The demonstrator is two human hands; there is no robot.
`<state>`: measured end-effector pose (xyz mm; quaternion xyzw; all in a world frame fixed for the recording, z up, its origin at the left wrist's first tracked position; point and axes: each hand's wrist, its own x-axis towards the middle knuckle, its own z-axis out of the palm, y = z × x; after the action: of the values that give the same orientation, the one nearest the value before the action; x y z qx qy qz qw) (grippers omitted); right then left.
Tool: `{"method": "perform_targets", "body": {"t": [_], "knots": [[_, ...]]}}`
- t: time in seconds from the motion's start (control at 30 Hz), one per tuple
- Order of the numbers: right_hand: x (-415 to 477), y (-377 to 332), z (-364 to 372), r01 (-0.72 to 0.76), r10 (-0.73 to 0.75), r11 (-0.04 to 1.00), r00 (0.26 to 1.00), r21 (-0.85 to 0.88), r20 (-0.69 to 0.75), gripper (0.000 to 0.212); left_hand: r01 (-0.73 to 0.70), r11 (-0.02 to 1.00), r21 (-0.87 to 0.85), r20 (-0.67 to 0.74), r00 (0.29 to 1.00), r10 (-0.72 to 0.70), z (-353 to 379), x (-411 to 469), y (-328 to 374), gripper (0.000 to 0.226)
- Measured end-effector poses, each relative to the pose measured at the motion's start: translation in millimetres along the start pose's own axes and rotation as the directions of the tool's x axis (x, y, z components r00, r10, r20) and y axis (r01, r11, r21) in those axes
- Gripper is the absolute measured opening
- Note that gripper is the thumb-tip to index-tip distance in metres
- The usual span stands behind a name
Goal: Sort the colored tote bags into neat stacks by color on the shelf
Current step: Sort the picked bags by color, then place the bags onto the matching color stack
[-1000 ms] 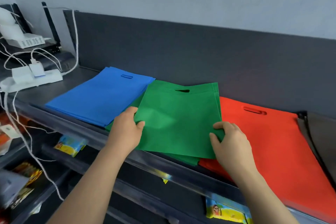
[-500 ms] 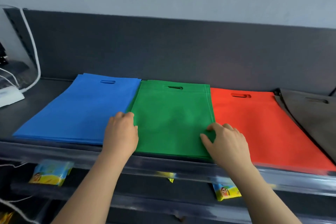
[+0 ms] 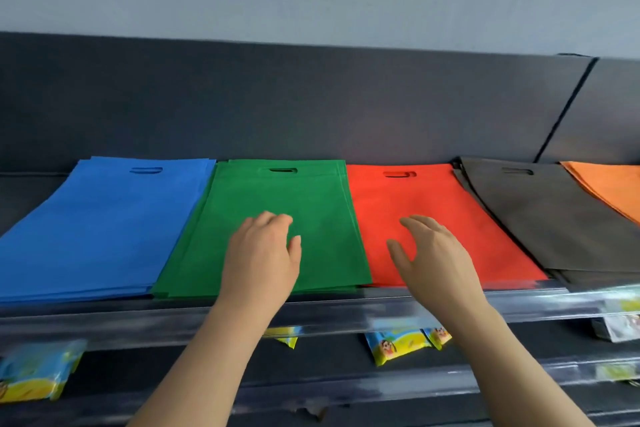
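Observation:
Flat tote bags lie side by side in stacks along the shelf [image 3: 207, 317]: blue stack [image 3: 100, 222] at left, green stack [image 3: 277, 198], red stack [image 3: 422, 194], dark grey stack [image 3: 540, 215] and an orange stack [image 3: 609, 187] at the right edge. My left hand [image 3: 263, 256] is over the green stack, fingers loosely bent, holding nothing. My right hand [image 3: 429, 260] hovers over the red stack with fingers spread, holding nothing.
A dark back panel [image 3: 311, 107] rises behind the bags. A clear strip runs along the shelf's front edge. Below it, lower shelves carry colourful snack packets [image 3: 398, 345] and another packet [image 3: 34, 371] at left.
Both hands have let go of the green bag's edges and lifted; the right hand moved over the red stack. The green bag now lies square on its stack. The view panned right.

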<state>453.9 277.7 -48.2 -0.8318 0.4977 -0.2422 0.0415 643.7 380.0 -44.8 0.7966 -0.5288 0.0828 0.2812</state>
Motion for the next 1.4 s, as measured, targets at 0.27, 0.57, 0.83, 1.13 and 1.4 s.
{"method": "perform_targets", "body": {"t": [0.27,0.57,0.83,1.13,1.4], "knots": [[-18,93,-47,-0.095,0.094,0.995,0.994,-0.006,-0.061,0.044,-0.144,0.989,-0.046,0.020,0.989,0.145,39,-1,101,0.032],[-35,245,-114,-0.176,0.171,0.981,0.983,-0.076,-0.064,0.046,-0.193,0.975,-0.108,0.054,0.978,0.200,102,-6,252,0.028],[-45,357,-148,-0.280,0.272,0.955,0.959,-0.101,-0.083,0.048,-0.208,0.963,-0.170,0.089,0.970,0.226,160,-3,355,0.030],[-17,445,-168,-0.360,0.347,0.926,0.930,-0.113,-0.118,0.049,-0.319,0.926,-0.201,0.133,0.928,0.349,209,32,442,0.037],[11,521,-195,-0.440,0.415,0.888,0.892,-0.135,-0.177,0.048,-0.416,0.871,-0.262,0.151,0.873,0.463,252,72,528,0.033]]}}
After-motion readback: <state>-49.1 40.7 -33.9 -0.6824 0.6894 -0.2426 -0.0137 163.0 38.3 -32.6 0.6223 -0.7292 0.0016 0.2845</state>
